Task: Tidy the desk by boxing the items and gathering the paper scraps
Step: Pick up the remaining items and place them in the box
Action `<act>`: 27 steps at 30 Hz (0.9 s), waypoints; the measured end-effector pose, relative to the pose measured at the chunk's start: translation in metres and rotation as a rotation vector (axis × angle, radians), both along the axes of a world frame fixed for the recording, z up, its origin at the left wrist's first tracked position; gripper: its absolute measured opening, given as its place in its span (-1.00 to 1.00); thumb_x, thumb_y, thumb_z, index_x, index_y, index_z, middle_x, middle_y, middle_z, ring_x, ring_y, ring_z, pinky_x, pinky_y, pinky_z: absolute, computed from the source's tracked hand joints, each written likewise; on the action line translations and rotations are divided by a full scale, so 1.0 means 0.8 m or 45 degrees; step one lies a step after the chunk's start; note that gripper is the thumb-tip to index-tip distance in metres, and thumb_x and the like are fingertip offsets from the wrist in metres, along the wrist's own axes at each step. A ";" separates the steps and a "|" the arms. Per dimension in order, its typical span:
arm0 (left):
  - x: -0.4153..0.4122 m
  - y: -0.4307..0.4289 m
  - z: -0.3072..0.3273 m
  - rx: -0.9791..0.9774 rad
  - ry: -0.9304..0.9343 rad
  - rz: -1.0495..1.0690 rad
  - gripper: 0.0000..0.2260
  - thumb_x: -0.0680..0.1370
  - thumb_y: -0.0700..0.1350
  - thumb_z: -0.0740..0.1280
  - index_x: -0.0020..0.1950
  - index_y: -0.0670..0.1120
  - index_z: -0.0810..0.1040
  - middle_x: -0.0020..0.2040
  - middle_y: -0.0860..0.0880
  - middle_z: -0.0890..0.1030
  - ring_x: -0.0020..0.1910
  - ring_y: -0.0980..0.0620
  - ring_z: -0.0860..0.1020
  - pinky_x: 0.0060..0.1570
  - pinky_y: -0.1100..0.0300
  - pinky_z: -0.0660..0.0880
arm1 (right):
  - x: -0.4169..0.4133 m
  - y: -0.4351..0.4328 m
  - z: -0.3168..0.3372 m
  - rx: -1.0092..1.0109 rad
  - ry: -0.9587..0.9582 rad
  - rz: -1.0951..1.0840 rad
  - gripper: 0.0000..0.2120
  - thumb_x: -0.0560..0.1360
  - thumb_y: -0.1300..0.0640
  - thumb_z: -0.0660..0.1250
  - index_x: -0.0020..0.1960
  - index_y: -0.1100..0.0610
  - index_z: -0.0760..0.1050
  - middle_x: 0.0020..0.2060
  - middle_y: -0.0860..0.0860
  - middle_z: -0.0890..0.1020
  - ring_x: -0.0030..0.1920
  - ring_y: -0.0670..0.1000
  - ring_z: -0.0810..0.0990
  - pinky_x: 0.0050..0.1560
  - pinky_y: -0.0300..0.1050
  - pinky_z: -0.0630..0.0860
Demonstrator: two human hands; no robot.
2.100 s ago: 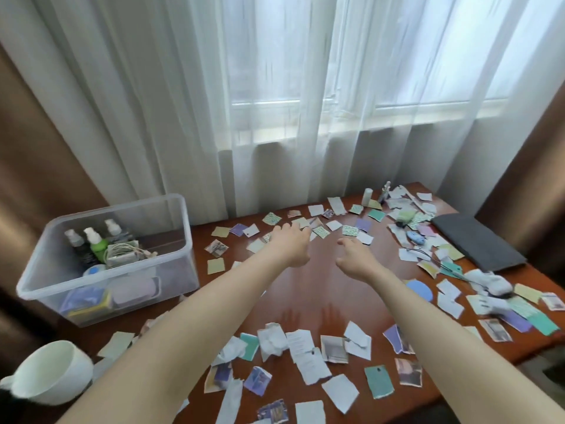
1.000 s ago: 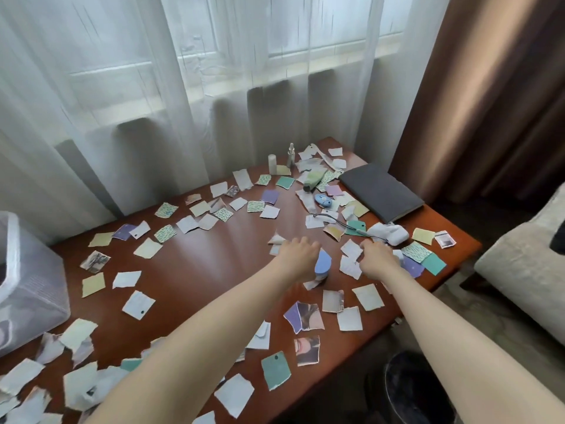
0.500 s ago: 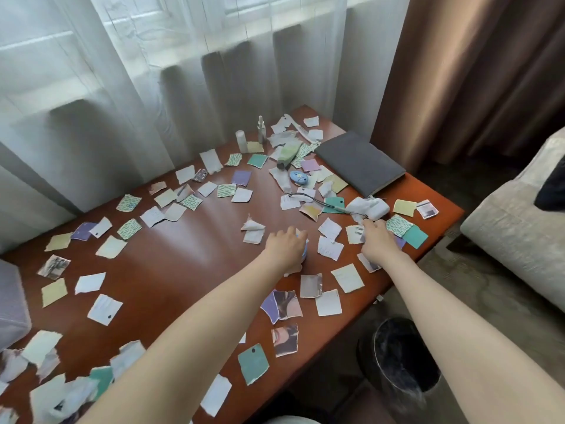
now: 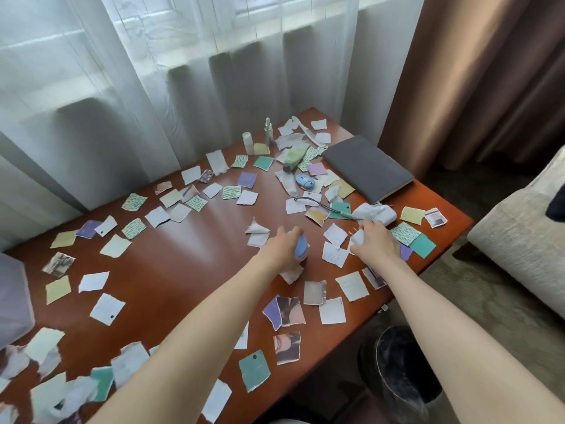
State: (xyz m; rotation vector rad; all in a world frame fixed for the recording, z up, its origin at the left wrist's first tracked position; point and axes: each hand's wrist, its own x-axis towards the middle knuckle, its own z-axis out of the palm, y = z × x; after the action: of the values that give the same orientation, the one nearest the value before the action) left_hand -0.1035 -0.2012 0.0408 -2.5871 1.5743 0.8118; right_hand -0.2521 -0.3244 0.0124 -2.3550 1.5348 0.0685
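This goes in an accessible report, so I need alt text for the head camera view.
Two arms reach over a red-brown desk littered with torn paper scraps: the left hand grips a blue round item, the right hand grips a white scrap. A grey notebook lies at the far right; a black bin stands below.

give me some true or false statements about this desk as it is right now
1. The left hand grips a blue round item. True.
2. The grey notebook lies open. False: it is closed.
3. The bin stands on the desk. False: it stands on the floor by the desk's near edge.
4. The right hand pinches a white scrap. True.
5. The green tube stands upright. False: it lies on its side among paper scraps.
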 end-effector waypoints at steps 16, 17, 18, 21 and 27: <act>0.069 0.068 0.057 -0.302 -0.008 0.326 -0.38 0.41 0.08 0.43 0.38 -0.03 0.28 0.23 -0.14 0.36 0.14 -0.23 0.48 0.04 0.09 0.44 | 0.121 0.061 0.057 0.059 -0.150 0.306 -0.53 0.42 0.07 0.34 0.30 0.12 0.38 0.28 0.10 0.44 0.22 0.14 0.48 0.05 -0.05 0.45; 0.075 0.074 0.058 -0.318 -0.008 0.357 -0.37 0.39 0.08 0.44 0.37 -0.05 0.28 0.22 -0.15 0.37 0.15 -0.23 0.48 0.05 0.09 0.43 | 0.129 0.067 0.059 0.066 -0.165 0.328 -0.54 0.42 0.08 0.34 0.29 0.12 0.38 0.27 0.09 0.45 0.21 0.14 0.48 0.03 -0.05 0.45; 0.080 0.080 0.060 -0.328 -0.006 0.382 -0.36 0.38 0.08 0.44 0.35 -0.08 0.28 0.21 -0.15 0.37 0.15 -0.23 0.47 0.06 0.08 0.43 | 0.135 0.073 0.061 0.074 -0.182 0.341 -0.55 0.41 0.09 0.35 0.27 0.13 0.39 0.26 0.09 0.46 0.20 0.14 0.48 0.02 -0.05 0.45; 0.098 0.106 0.064 -0.368 -0.001 0.449 -0.37 0.35 0.07 0.46 0.29 -0.14 0.30 0.21 -0.14 0.39 0.17 -0.21 0.46 0.08 0.06 0.43 | 0.159 0.097 0.064 0.114 -0.241 0.388 -0.56 0.41 0.08 0.36 0.25 0.16 0.39 0.23 0.11 0.46 0.20 0.13 0.47 0.04 -0.05 0.43; 0.136 0.170 0.084 -0.425 -0.012 0.540 -0.38 0.36 0.04 0.47 0.31 -0.13 0.30 0.22 -0.12 0.38 0.18 -0.14 0.43 0.05 0.12 0.39 | 0.213 0.157 0.069 0.208 -0.381 0.430 -0.52 0.37 0.09 0.41 0.24 0.17 0.40 0.19 0.12 0.51 0.18 0.14 0.49 0.06 -0.05 0.43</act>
State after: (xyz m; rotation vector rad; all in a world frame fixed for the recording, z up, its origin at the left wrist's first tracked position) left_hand 0.0052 -0.0656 0.1079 -3.2253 1.2649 0.5844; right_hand -0.0818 -0.1988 0.0676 -2.3411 0.9509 -0.0742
